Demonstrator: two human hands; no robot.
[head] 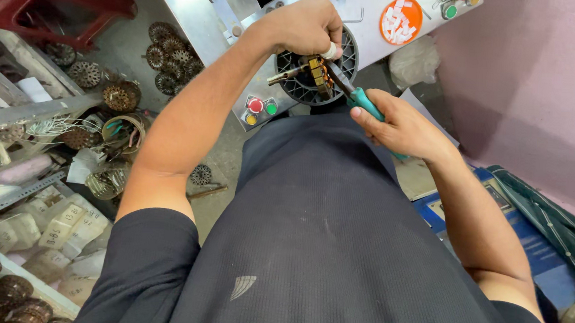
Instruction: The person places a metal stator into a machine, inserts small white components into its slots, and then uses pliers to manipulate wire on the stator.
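Right hand [404, 126] grips teal-handled pliers [350, 92], long axis pointing up-left to the wound coil piece [319, 71]. Left hand [303, 28] clenches that piece from above, nearer it.

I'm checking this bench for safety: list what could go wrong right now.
1. The teal-handled pliers in the right hand bite at the small wound part right beside the left hand; a slip could jab those fingers.
2. The left hand alone holds the part over the machine's round fixture; a hard pull might yank it loose.
3. The push buttons sit just below; a dropped elbow or tool could press one.
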